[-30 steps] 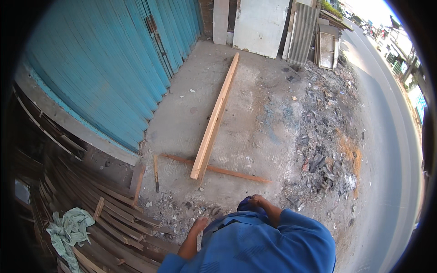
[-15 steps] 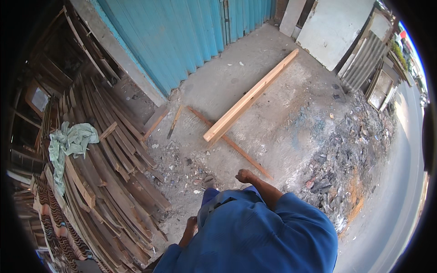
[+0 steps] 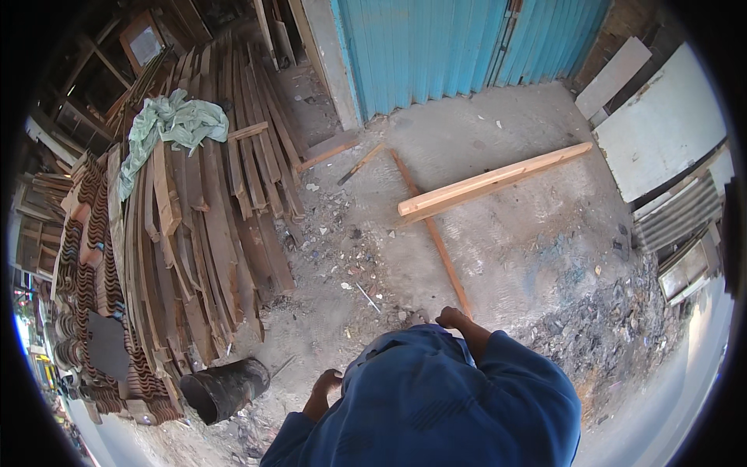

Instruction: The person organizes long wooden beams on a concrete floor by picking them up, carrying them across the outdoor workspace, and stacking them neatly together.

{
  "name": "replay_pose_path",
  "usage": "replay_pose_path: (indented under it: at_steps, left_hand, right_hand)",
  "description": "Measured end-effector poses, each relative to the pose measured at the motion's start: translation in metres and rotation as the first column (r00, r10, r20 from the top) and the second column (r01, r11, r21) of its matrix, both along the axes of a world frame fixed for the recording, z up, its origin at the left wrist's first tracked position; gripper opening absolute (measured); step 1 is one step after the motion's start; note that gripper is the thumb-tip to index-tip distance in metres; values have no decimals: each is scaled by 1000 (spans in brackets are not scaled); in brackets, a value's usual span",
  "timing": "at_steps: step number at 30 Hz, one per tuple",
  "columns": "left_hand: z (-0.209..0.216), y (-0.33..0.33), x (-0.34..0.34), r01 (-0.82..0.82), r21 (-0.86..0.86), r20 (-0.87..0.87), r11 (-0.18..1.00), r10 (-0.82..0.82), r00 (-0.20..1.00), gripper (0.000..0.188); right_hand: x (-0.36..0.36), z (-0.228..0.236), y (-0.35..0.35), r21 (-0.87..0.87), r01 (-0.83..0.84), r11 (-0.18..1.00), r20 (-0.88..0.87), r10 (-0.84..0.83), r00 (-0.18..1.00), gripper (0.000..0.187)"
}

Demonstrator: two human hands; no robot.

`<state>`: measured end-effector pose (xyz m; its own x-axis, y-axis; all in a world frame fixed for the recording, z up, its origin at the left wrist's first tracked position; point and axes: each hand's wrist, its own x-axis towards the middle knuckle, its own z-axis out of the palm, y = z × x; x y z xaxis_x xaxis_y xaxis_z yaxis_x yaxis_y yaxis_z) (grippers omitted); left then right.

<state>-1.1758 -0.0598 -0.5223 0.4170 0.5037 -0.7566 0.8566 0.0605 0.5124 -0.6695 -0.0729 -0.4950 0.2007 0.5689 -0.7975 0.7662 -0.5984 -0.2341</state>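
Observation:
My right hand [image 3: 451, 317] hangs in front of my blue shirt, its fingers curled in with nothing seen in them. Lower down on the left, my left hand [image 3: 327, 381] is at my side; its fingers are too small and partly hidden to read. Neither hand touches any wood. Ahead on the ground lies a pale planed timber beam [image 3: 498, 177], propped across a thin reddish-brown wooden strip [image 3: 440, 245]. The near end of that strip lies close to my right hand. A short stick [image 3: 360, 164] rests beyond, to the left.
A large stack of old planks [image 3: 206, 226] fills the left, with a pale green cloth [image 3: 177, 121] on top. Beside it are roof tiles [image 3: 74, 233] and a black bucket [image 3: 222, 387] on its side. A blue folding metal door [image 3: 428, 54] stands ahead; rubble [image 3: 615, 311] lies right.
My view has turned left, so the beam and door sit further right. The black bucket has come into sight. My right hand is nearer the strip's near end.

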Motion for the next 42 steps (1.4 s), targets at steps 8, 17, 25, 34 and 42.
replay_pose_path:
  at_steps: [8, 17, 25, 34, 42]
  left_hand:
    - [87, -27, -3, -816, -254, 525, 520, 782, 335, 47]
    - [41, -282, -162, -914, 124, 34, 386, 919, 393, 46]
    - [52, -376, -234, -928, -149, 194, -342, 910, -366, 39]
    - [54, -352, -332, -604, -425, 297, -674, 527, -796, 40]
    - [66, -517, -366, -236, -150, 87, -960, 225, -971, 32]
  right_hand:
    - [-57, -26, 39, 130, -454, 882, 125, 439, 890, 38]
    - [-374, -5, 50, 287, -610, 739, -170, 666, 726, 35]
    - [-544, 1, 38, 293, -905, 310, 31, 943, 333, 38]
    - [-668, -28, 28, -50, -999, -15, -228, 974, -3, 47]
    - [-1001, 71, -45, -348, -843, 410, -625, 569, 534, 70]
